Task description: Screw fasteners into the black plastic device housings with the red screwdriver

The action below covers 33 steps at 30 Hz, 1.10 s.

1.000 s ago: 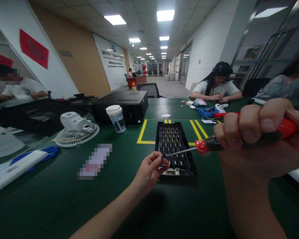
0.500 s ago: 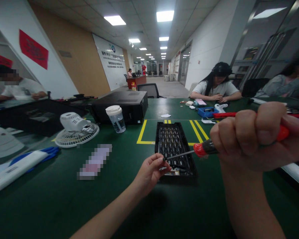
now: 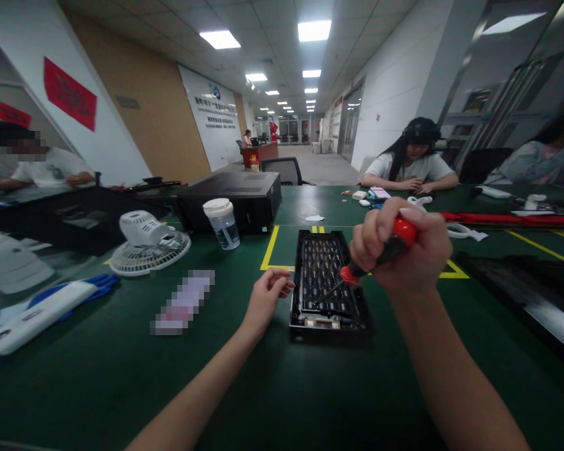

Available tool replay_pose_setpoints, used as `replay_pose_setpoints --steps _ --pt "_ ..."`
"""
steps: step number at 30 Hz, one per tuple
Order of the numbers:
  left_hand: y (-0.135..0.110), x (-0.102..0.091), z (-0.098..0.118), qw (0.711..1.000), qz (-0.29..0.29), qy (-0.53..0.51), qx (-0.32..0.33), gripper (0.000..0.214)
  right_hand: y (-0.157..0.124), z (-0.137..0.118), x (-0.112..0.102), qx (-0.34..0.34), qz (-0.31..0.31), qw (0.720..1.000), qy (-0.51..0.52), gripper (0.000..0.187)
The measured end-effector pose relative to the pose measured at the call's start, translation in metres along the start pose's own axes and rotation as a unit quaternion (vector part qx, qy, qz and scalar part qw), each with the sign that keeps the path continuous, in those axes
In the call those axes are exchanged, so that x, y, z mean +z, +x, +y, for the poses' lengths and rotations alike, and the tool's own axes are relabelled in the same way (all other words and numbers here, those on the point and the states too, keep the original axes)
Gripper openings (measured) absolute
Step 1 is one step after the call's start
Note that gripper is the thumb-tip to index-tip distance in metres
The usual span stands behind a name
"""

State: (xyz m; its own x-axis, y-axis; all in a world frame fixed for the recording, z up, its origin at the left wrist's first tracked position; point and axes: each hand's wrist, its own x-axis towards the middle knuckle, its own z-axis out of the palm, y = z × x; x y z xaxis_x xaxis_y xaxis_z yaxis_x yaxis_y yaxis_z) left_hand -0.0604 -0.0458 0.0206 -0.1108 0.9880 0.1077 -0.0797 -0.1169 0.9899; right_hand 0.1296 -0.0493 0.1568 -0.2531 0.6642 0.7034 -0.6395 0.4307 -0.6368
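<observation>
My right hand [image 3: 411,247] is closed around the red and black handle of a screwdriver [image 3: 355,272]. Its shaft slants down to the left, the tip over the lower part of a black panel [image 3: 292,313] on the green table. The panel has rows of rounded openings and a framed strip along its near edge. Whether the tip touches the panel, I cannot tell. My left hand [image 3: 267,294] is beside the panel's left edge, fingers loosely bent and slightly apart, with nothing visible in them.
Left of the panel are a white fan [image 3: 145,241], a lidded clear cup [image 3: 223,225], a large black case [image 3: 235,194] and a white device [image 3: 40,316] on blue cloth. A dark frame [image 3: 512,282] lies at right. A person [image 3: 408,166] sits across the table.
My right hand has swung inward and left, bringing the screwdriver more upright over the panel. My left hand has left the screwdriver tip and moved to the panel's left side.
</observation>
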Motion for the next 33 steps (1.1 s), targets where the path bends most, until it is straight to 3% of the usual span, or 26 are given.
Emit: replay_pose_setpoints --steps 5,11,15,23,33 --pt "0.003 -0.002 -0.014 0.982 -0.023 0.176 0.06 0.017 -0.001 0.037 -0.001 0.052 0.014 0.999 -0.006 0.026" --pt "0.003 -0.005 -0.025 0.973 -0.029 0.21 0.094 0.022 -0.005 0.064 -0.004 0.095 0.019 0.995 -0.022 0.027" --pt "0.004 -0.006 -0.033 0.967 -0.041 0.231 0.104 0.026 -0.007 0.071 -0.005 0.107 0.016 0.994 -0.016 0.026" --pt "0.007 -0.007 -0.038 0.91 -0.072 0.393 0.109 0.033 -0.008 0.077 -0.004 0.105 0.013 0.994 -0.015 0.026" --pt "0.007 -0.008 -0.039 0.901 -0.075 0.411 0.116 0.033 -0.009 0.081 -0.007 0.104 0.011 0.994 -0.023 0.026"
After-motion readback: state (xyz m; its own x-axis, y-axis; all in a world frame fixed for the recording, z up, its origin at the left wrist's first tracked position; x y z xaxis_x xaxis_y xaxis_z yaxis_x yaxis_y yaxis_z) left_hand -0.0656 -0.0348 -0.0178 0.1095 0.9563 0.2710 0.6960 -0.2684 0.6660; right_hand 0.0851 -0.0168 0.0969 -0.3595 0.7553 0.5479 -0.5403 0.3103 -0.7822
